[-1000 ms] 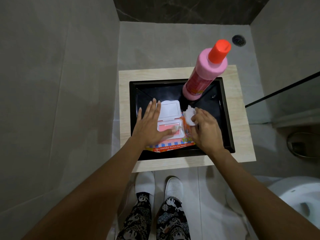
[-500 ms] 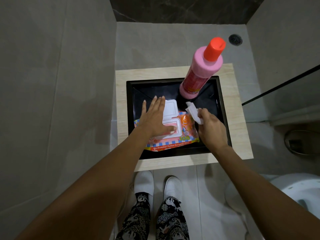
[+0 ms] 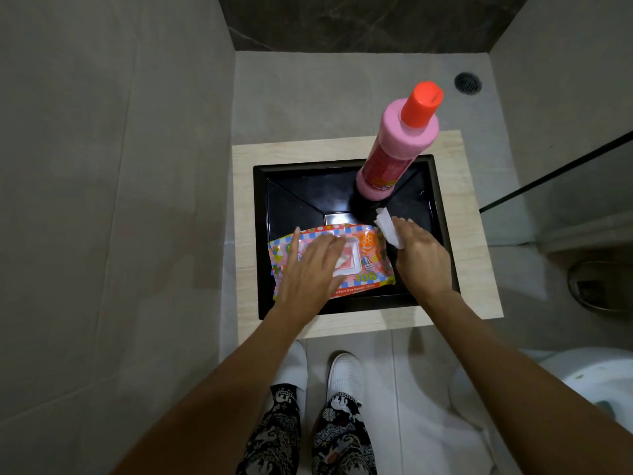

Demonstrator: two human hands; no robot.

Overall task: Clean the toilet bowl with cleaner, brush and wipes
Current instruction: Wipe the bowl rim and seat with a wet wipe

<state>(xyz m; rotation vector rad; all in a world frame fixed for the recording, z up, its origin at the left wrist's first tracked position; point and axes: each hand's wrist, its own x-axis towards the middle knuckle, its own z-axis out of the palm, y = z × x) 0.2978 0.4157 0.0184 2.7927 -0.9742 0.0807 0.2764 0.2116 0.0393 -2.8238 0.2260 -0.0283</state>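
Pale wood table carries the black tray — in it the pink bottle stands behind the wipes pack; my left hand lies flat on it, my right hand pinches a wipe.

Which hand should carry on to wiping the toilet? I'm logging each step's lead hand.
Probably the right hand: it already pinches the pulled wipe and is on the toilet's side. The left hand lies flat on the wipes pack.
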